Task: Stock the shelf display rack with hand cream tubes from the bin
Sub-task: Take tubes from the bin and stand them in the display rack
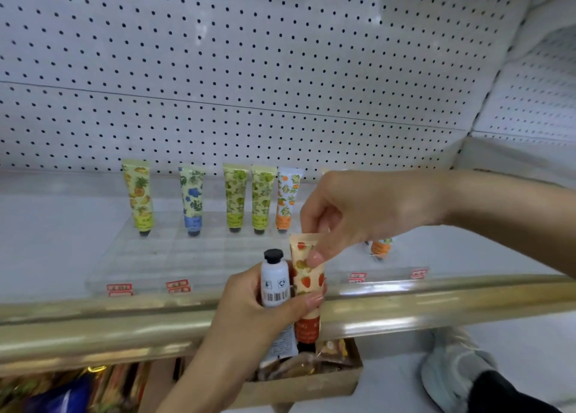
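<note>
Display rack (174,256), clear, on the shelf: back row carries pineapple tube (139,194), blue-flower tube (192,199), two green tubes (236,196) and orange-blossom tube (288,197), all cap-down in slots, prints facing out. Nearer slots are unfilled, leaving room to work.

Left hand (249,313), over the gold shelf rail (93,328): curled round white tube (274,281), cap up, and strawberry tube (307,281), cap down, apparently as ready supply.

Bin (311,384), cardboard, just below the rail.

Right hand (358,213): pinching the strawberry tube's crimped top, probably to draw it out.

Orange tube (381,247): partly hidden behind it.
</note>
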A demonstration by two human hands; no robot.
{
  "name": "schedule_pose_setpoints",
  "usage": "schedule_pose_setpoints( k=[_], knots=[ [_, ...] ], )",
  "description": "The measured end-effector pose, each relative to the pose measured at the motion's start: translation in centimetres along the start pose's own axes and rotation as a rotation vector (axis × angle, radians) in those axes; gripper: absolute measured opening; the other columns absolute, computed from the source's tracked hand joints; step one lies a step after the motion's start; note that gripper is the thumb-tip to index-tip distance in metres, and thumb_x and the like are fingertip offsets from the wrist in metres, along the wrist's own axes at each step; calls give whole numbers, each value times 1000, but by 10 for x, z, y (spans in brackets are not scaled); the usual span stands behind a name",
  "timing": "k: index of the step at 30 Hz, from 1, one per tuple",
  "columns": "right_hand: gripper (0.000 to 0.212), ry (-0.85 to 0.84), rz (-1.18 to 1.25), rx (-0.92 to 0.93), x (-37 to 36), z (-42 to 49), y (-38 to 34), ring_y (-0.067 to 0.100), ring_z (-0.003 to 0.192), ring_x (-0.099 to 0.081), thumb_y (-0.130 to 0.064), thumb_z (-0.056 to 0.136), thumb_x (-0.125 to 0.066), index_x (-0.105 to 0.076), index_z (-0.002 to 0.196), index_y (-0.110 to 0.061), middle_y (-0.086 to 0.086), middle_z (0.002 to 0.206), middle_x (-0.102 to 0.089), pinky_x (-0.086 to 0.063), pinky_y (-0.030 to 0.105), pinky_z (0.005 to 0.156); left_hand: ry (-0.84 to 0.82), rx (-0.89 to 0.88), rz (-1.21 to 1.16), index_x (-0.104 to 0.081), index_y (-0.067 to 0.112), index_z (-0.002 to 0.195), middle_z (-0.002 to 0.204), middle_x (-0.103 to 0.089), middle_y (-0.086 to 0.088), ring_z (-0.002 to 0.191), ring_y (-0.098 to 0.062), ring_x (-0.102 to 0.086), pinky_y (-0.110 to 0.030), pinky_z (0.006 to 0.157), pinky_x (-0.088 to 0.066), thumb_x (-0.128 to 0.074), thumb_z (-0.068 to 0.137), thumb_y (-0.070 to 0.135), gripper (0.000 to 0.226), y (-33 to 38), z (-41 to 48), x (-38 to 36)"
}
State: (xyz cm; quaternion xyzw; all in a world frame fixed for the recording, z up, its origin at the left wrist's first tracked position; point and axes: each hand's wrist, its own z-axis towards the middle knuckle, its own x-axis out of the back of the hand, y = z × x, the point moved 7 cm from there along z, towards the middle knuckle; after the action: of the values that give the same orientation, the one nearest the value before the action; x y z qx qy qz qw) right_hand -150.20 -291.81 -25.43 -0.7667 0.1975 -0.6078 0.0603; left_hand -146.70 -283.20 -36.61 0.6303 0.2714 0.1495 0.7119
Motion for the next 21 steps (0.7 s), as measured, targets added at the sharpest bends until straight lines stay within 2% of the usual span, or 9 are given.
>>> schedule_pose_setpoints(
  k=[2, 4, 7, 9, 12, 14, 16, 18, 21],
  knots=[
    [14, 29, -48, 15, 9, -8, 3, -2, 52, -50, -33, 76, -75, -69, 70, -21, -17, 53, -56, -38, 12, 51, 32, -38, 12, -73, 18, 86, 85, -76, -3, 83, -19, -72, -26, 69, -57, -73, 57, 22, 30, 3, 1, 0],
    [20, 119, -96, -4, 29, -16, 12, 4, 60, -53, -41, 71, -73, -70, 70, -21, -15, 58, -60, -43, 22, 59, 84, -87, 11, -72, 21, 89, 85, -75, 0, 80, -14, -72, -18, 64, -55, -70, 58, 26, 31, 10, 3, 4],
    [29, 276, -100, -71, 61, -28, 32, 16, 72, -59, -50, 64, -69, -72, 75, -23, -4, 71, -67, -48, 35, 70, 166, -125, -49, -69, 19, 91, 75, -73, 0, 62, -14, -69, -21, 56, -53, -65, 65, 28, 28, 15, 7, 14],
    [23, 369, -68, -103, 72, -32, 45, 16, 75, -58, -45, 69, -72, -73, 77, -22, 0, 80, -66, -47, 33, 71, 216, -146, -109, -67, 19, 87, 64, -64, 2, 47, -12, -55, -23, 47, -45, -63, 67, 29, 23, 17, 9, 20],
    [16, 460, -161, -171, 76, -29, 67, 13, 83, -55, -38, 76, -73, -68, 77, -22, -6, 86, -60, -46, 28, 71, 249, -150, -253, -63, 16, 83, 58, -54, 1, 41, -11, -45, -22, 42, -40, -60, 70, 29, 19, 17, 13, 24],
    [17, 496, -291, -196, 75, -23, 76, 12, 87, -50, -39, 77, -72, -62, 75, -26, -14, 84, -51, -42, 23, 67, 247, -145, -307, -58, 14, 85, 57, -53, 1, 40, -11, -44, -23, 41, -41, -58, 71, 29, 21, 17, 15, 23],
    [19, 521, -377, -211, 73, -17, 86, 12, 91, -45, -42, 76, -72, -60, 79, -27, -17, 81, -44, -38, 27, 72, 232, -127, -353, -54, 13, 89, 57, -54, 0, 40, -13, -45, -24, 42, -43, -55, 70, 30, 26, 18, 18, 21],
    [22, 533, -426, -235, 70, -11, 97, 14, 94, -42, -44, 76, -72, -63, 84, -25, -11, 82, -44, -36, 33, 83, 212, -102, -402, -51, 12, 92, 56, -54, -2, 39, -14, -46, -25, 42, -46, -52, 68, 30, 30, 17, 21, 18],
    [28, 538, -451, -257, 68, -6, 106, 15, 94, -40, -44, 77, -70, -68, 92, -20, -5, 89, -46, -35, 36, 85, 194, -98, -419, -51, 11, 91, 55, -54, -2, 41, -14, -49, -26, 45, -51, -50, 68, 28, 29, 16, 22, 15]
  ],
)
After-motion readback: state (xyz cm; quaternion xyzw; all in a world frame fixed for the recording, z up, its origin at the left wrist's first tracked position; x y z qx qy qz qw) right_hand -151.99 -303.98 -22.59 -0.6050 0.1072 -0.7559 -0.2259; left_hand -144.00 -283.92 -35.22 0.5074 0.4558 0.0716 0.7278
